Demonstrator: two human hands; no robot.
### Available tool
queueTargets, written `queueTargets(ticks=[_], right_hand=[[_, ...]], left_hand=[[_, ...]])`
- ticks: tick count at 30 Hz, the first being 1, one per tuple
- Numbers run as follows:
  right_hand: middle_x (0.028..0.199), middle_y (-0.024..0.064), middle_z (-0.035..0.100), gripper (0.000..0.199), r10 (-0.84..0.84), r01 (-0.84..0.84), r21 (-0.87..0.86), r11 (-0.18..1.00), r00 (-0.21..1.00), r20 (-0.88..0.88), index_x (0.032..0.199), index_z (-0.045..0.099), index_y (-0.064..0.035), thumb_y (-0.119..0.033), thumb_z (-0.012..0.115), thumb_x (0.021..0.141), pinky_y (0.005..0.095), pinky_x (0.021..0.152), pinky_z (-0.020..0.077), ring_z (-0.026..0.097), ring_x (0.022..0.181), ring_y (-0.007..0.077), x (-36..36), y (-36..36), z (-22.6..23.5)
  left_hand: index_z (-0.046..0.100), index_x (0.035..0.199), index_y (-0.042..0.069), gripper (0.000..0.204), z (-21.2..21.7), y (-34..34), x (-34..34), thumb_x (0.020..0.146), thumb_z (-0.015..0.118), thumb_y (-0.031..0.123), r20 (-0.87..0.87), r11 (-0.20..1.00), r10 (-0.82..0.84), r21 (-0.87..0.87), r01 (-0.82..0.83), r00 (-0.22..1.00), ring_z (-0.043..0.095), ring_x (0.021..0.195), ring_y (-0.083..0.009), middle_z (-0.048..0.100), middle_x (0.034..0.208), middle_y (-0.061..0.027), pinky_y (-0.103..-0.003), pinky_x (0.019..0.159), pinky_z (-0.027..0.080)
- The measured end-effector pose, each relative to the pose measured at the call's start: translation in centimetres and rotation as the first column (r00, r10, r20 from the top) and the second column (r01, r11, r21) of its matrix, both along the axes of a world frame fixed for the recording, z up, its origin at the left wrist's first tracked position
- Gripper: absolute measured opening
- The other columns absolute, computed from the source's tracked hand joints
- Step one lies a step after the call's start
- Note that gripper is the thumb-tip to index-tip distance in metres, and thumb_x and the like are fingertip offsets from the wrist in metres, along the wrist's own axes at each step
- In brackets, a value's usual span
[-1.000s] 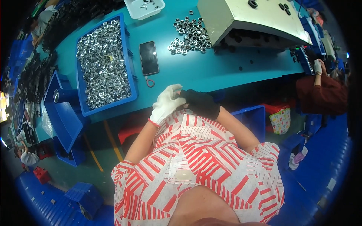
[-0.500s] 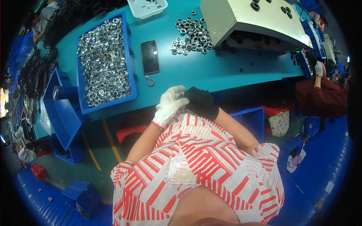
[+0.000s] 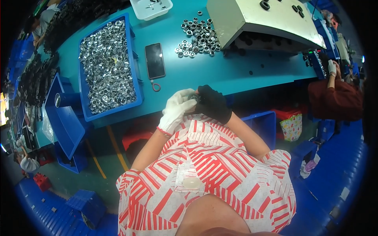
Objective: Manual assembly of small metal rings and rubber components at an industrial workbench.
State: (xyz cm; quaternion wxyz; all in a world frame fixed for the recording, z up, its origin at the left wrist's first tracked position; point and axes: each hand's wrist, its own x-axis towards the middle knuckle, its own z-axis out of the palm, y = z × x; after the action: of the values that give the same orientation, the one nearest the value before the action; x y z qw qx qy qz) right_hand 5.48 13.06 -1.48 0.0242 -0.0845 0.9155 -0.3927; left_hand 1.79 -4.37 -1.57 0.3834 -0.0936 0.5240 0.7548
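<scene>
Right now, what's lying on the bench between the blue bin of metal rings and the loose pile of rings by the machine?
In the head view, a dark phone lies there face up, with a small key ring just below it.

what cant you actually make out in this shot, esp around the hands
- Head view: the small dark part between the left hand in a white glove and the right hand in a black glove is mostly covered by the fingers; its shape is unclear.
- Whether either hand fully grips it: cannot tell.
- Metal rings in the blue bin: too small to tell apart.
- White tray: cut off by the top edge.
- Phone screen: dark, nothing legible.
</scene>
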Motion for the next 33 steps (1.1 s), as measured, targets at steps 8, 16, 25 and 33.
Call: queueTargets(ticks=[8, 16, 25, 33], right_hand=[[0.089, 0.0078, 0.061, 0.037, 0.047, -0.038, 0.067, 0.997, 0.991, -0.128, 0.101, 0.061, -0.0097, -0.025, 0.075, 0.07, 0.0356, 0.064, 0.0502, 0.063, 0.078, 0.0262, -0.3, -0.3, 0.2], [0.093, 0.0079, 0.06, 0.042, 0.028, -0.025, 0.047, 0.999, 0.997, -0.073, 0.105, 0.059, -0.0107, -0.025, 0.075, 0.069, 0.0367, 0.066, 0.0502, 0.063, 0.08, 0.0272, 0.1, -0.6, -0.2], [0.102, 0.008, 0.059, 0.044, -0.004, 0.003, -0.032, 0.999, 1.0, -0.03, 0.11, 0.056, -0.0115, -0.021, 0.074, 0.071, 0.0355, 0.07, 0.0508, 0.062, 0.085, 0.0274, 0.0, -0.4, 0.6], [0.098, 0.0073, 0.061, 0.041, 0.067, -0.056, 0.065, 0.996, 0.98, -0.188, 0.104, 0.06, -0.0107, -0.02, 0.076, 0.067, 0.0356, 0.065, 0.0505, 0.063, 0.079, 0.0266, 0.0, -0.1, -0.6]], left_hand=[[0.052, 0.119, -0.001, 0.039, 0.6, 0.3, 0.3, 0.082, 0.062, 0.003, -0.07, 0.994, -0.004, -0.113, -0.003, 0.998, 0.057, 0.072, -0.0087, 0.062, 0.09, -0.0044, -0.02, 0.065, 0.049], [0.052, 0.119, -0.001, 0.04, 0.3, -0.2, -0.6, 0.081, 0.062, 0.004, -0.076, 0.977, -0.117, -0.189, 0.101, 0.99, 0.058, 0.07, -0.0084, 0.062, 0.086, -0.0045, -0.02, 0.064, 0.049], [0.047, 0.123, -0.006, 0.046, 0.7, 0.4, 0.2, 0.08, 0.062, 0.003, -0.046, 0.998, 0.011, -0.065, -0.014, 0.999, 0.059, 0.073, -0.0113, 0.062, 0.089, -0.0065, -0.023, 0.066, 0.05], [0.046, 0.125, -0.005, 0.047, 2.6, 0.5, 0.0, 0.081, 0.061, 0.002, -0.072, 0.989, -0.054, -0.144, 0.043, 0.996, 0.056, 0.071, -0.0102, 0.062, 0.087, -0.0066, -0.022, 0.06, 0.046]])
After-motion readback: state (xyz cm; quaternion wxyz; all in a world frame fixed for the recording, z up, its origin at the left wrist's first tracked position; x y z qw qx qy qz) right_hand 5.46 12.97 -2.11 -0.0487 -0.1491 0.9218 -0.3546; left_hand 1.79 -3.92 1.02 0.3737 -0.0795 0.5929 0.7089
